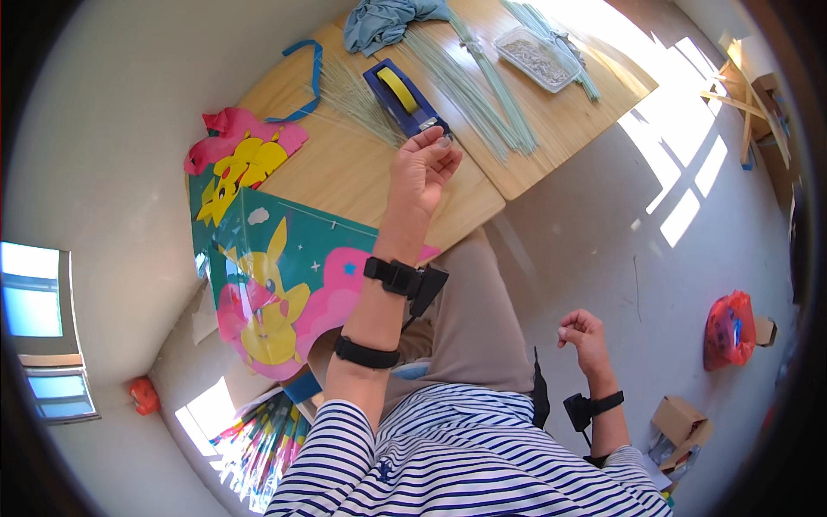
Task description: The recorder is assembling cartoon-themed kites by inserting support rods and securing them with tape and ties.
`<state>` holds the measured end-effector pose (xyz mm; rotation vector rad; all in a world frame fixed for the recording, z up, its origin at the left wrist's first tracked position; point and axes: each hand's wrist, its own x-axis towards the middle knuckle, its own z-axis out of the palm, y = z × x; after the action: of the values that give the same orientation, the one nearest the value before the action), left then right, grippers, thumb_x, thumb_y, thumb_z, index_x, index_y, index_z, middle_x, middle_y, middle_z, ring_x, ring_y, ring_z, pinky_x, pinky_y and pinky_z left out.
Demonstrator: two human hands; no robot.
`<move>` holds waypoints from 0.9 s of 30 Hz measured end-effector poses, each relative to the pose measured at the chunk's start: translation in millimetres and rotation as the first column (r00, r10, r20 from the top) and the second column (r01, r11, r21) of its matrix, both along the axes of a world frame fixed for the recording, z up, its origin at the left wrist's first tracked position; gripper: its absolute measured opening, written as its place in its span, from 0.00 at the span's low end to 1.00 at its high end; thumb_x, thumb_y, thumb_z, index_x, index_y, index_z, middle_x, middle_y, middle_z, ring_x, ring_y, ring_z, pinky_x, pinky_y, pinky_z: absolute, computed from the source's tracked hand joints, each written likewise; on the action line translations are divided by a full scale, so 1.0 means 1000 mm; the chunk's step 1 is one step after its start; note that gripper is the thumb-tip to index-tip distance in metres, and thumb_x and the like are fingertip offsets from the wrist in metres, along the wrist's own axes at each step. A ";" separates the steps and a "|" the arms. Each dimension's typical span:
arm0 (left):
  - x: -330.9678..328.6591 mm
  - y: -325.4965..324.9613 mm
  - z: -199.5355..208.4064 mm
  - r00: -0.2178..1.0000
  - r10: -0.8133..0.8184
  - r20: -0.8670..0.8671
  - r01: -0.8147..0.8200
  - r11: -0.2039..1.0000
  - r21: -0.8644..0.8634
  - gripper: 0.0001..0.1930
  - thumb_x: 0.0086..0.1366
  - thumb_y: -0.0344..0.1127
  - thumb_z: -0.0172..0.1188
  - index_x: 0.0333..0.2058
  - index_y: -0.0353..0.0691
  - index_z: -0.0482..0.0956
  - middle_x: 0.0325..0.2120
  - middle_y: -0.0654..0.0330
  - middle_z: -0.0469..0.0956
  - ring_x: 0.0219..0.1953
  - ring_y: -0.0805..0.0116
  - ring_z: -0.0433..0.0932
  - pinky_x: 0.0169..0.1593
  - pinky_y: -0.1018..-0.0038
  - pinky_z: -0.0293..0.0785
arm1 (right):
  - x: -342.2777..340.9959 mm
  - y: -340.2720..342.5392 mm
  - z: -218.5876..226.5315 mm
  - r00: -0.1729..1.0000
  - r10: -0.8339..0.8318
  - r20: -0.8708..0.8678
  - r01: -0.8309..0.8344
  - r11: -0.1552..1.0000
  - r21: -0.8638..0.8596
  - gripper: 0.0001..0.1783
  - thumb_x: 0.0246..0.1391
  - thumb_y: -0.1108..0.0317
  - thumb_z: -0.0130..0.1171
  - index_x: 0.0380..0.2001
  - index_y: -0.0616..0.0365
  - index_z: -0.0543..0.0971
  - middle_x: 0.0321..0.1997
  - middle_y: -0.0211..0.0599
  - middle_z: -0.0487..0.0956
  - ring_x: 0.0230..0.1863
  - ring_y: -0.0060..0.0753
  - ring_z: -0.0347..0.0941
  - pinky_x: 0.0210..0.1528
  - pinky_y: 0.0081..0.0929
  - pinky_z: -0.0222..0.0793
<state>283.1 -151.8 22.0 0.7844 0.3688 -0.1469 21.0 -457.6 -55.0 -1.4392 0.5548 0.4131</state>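
Note:
My left hand (426,168) reaches over the wooden table, its thumb and fingers pinched together at the cutter end of a blue tape dispenser (379,79). A roll of yellow tape (397,90) sits in the dispenser. What lies between those fingertips is too small to make out. My right hand (587,343) hangs out to the right above the floor, fingers curled in, with nothing visible in it. Left of my left forearm, a green and pink printed sheet (332,234) with a yellow cartoon figure spreads over the table edge and my lap.
Bundles of thin pale-green sticks (482,86) and a clear tub of small pieces (538,60) lie on the table (551,168). Around them are a blue strip (317,82), grey-blue cloth (388,21) and another yellow-and-pink print (250,159). A red bag (728,332) and cardboard box (680,420) stand right.

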 end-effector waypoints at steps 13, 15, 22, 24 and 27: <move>-0.099 0.121 0.071 0.915 -0.081 0.395 0.075 0.997 0.030 0.04 0.63 0.27 0.64 0.35 0.39 0.78 0.33 0.60 0.78 0.38 0.68 0.78 0.58 0.62 0.75 | 0.024 0.035 0.026 0.965 0.211 0.156 -0.202 0.977 -0.071 0.03 0.50 0.80 0.59 0.27 0.62 0.77 0.24 0.27 0.76 0.26 0.19 0.72 0.32 0.19 0.69; -0.115 0.143 0.079 0.917 -0.017 0.398 0.012 1.000 0.015 0.04 0.63 0.27 0.64 0.36 0.39 0.78 0.35 0.59 0.79 0.39 0.68 0.78 0.58 0.63 0.74 | 0.035 0.046 0.035 0.946 0.255 0.203 -0.242 0.967 -0.084 0.02 0.50 0.79 0.60 0.27 0.61 0.77 0.24 0.26 0.76 0.27 0.18 0.71 0.34 0.18 0.68; -0.154 0.223 0.107 0.877 0.149 0.456 -0.210 0.974 0.085 0.05 0.64 0.27 0.63 0.38 0.39 0.78 0.39 0.57 0.78 0.45 0.66 0.76 0.56 0.65 0.74 | 0.080 0.104 0.057 0.847 0.423 0.323 -0.366 0.903 -0.223 0.03 0.52 0.74 0.61 0.28 0.61 0.79 0.24 0.23 0.73 0.29 0.16 0.66 0.35 0.17 0.63; -0.162 0.261 0.110 0.845 0.091 0.527 -0.200 0.968 0.153 0.05 0.64 0.27 0.63 0.38 0.39 0.78 0.40 0.57 0.77 0.45 0.66 0.75 0.55 0.66 0.74 | 0.094 0.122 0.059 0.818 0.473 0.327 -0.411 0.879 -0.241 0.03 0.52 0.73 0.61 0.28 0.61 0.79 0.24 0.23 0.73 0.29 0.15 0.65 0.34 0.17 0.62; -0.173 0.289 0.122 0.831 0.090 0.549 -0.255 0.939 0.231 0.05 0.64 0.26 0.63 0.38 0.38 0.78 0.38 0.58 0.77 0.43 0.66 0.76 0.54 0.66 0.74 | 0.113 0.148 0.059 0.794 0.510 0.331 -0.474 0.860 -0.189 0.03 0.51 0.73 0.62 0.27 0.61 0.80 0.23 0.23 0.73 0.27 0.15 0.65 0.31 0.17 0.62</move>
<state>109.7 137.4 144.4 1.0448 -0.0757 0.3088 133.9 -309.8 3.8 -1.7046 -0.1261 0.5119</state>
